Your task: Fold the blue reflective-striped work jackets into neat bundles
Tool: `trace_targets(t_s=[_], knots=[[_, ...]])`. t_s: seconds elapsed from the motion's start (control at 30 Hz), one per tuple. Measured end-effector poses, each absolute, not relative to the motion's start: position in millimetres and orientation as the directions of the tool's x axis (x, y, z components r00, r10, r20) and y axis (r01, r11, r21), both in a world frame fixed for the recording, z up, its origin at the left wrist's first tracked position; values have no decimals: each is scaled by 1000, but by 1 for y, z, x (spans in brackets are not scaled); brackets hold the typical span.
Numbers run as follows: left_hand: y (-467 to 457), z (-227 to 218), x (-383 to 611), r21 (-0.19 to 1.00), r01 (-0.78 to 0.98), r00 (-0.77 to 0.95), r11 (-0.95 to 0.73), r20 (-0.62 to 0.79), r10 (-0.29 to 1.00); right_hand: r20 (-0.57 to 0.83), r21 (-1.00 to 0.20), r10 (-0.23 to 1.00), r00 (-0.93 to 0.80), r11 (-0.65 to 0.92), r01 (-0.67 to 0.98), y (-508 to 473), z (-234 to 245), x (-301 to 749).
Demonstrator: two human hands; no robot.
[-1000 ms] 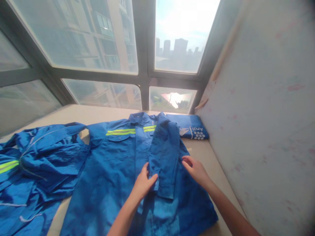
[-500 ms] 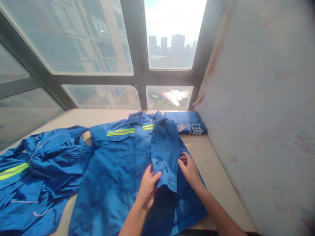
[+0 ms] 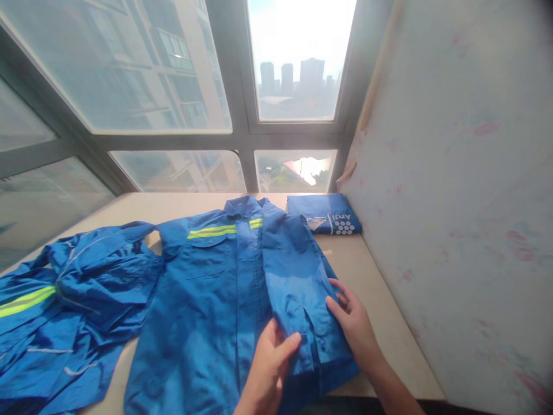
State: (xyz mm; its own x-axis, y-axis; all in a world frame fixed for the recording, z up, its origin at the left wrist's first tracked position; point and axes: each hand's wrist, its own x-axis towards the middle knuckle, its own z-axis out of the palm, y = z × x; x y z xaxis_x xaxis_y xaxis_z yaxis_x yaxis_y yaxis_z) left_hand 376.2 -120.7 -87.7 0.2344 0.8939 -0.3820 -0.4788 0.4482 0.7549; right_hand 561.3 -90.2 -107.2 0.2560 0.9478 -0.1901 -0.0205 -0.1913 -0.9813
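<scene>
A blue work jacket (image 3: pixel 190 323) with yellow-green reflective stripes lies spread out, its collar toward the window. One sleeve (image 3: pixel 289 265) is folded over the front, with the cuff pointing toward me. My left hand (image 3: pixel 272 363) is closed on the sleeve near the cuff, thumb on top. On the sleeve's right edge, my right hand (image 3: pixel 356 328) is closed with the thumb over the fabric and the fingers partly hidden. The jacket's right side is mostly covered by this sleeve.
A second, crumpled blue garment (image 3: pixel 99 282) with a reflective stripe lies at the left, touching the jacket. A folded blue item (image 3: pixel 324 210) with white print rests at the back right. The pale ledge (image 3: pixel 380 300) meets a wall (image 3: pixel 466 219) on the right and windows behind.
Both hands have moved toward me and to the right. The sleeve is pulled straighter and lies flatter and wider across the jacket's right side. My right hand has closed on the sleeve's edge.
</scene>
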Motion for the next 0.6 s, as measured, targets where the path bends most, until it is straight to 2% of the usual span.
trace_targets(t_s=[0.07, 0.13, 0.23, 0.3, 0.43, 0.6], knots=[[-133, -106, 370, 831, -347, 241, 434, -368, 898, -119, -973, 963, 240, -161, 163, -99, -110, 573], [-142, -127, 362, 887, -150, 244, 436, -394, 886, -103, -937, 981, 164, -152, 316, -109, -121, 582], [-150, -149, 350, 860, 138, 244, 491, -510, 825, -103, -864, 993, 59, -119, 490, -120, -143, 592], [-150, -153, 345, 840, 256, 234, 478, -533, 813, -88, -821, 996, 34, -91, 564, -123, -152, 597], [-142, -143, 339, 856, 360, 200, 371, -460, 865, -29, -757, 1000, -6, -18, 653, -121, -149, 601], [-139, -138, 347, 848, 354, 205, 394, -482, 852, 202, -733, 976, 81, 95, 674, -118, -134, 603]])
